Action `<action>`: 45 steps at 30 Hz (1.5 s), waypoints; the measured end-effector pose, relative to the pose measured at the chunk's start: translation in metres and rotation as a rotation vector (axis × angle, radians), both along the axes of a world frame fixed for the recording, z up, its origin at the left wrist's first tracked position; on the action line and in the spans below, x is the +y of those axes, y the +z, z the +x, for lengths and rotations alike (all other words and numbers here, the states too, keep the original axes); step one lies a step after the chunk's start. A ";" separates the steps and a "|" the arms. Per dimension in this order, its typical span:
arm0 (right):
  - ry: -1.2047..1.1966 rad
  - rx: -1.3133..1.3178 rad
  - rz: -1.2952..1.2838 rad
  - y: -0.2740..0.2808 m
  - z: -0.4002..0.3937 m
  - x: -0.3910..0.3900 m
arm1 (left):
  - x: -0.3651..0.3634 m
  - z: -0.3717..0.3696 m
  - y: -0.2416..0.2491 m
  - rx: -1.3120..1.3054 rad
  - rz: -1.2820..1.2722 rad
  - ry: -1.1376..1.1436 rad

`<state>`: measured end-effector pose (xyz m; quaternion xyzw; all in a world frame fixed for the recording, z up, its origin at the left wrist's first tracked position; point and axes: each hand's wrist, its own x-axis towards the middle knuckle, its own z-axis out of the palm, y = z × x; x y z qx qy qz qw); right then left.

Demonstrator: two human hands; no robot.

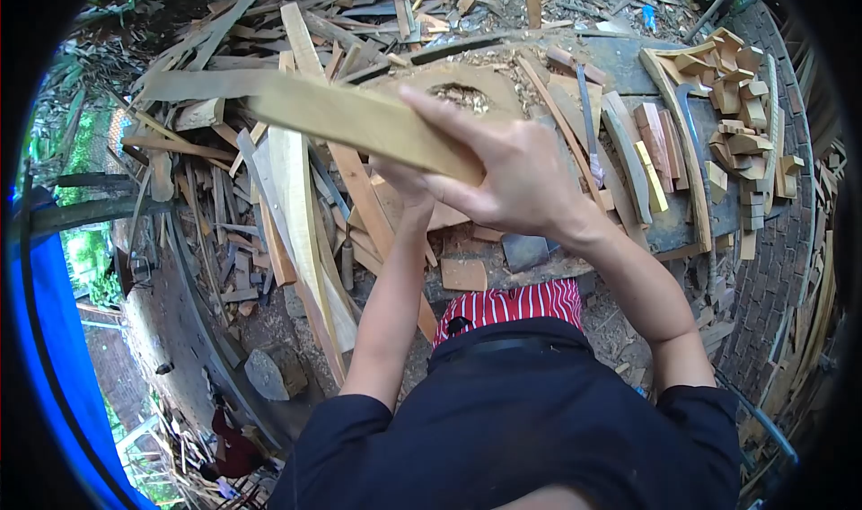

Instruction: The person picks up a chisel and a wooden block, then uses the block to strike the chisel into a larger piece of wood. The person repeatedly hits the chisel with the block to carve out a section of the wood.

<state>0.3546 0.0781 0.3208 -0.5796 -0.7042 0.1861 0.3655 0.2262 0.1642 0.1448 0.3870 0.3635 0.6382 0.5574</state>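
A smooth, squared piece of wood (350,119) is raised in front of me, its far end pointing left. My right hand (525,173) is wrapped round its near end, with the thumb below and the index finger along the top edge. Just under the wood is my left hand (404,180), mostly hidden behind it, fingers out of sight. From the far end a blurred greyish-brown strip (202,84) runs further left. Below the hands lies a worn wooden work surface (498,79) with a hollow holding wood chips.
Long planks (292,178) lean on the left. Handsaw-like blue-handled tool (587,106) lies among wood strips. Stacked cut blocks (745,137) stand at the right beside a curved frame piece (687,178). Offcuts cover the ground behind. A blue sheet (63,375) hangs at far left.
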 end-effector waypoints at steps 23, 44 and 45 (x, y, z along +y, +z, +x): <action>-0.148 0.158 -0.291 -0.061 0.003 -0.021 | 0.002 -0.049 0.051 -0.093 -0.022 0.471; 0.036 0.057 0.027 -0.017 -0.026 0.007 | -0.013 -0.003 0.049 0.052 0.107 0.122; 0.063 -0.082 -0.092 -0.015 -0.027 0.010 | -0.014 -0.002 0.048 -0.030 0.070 0.087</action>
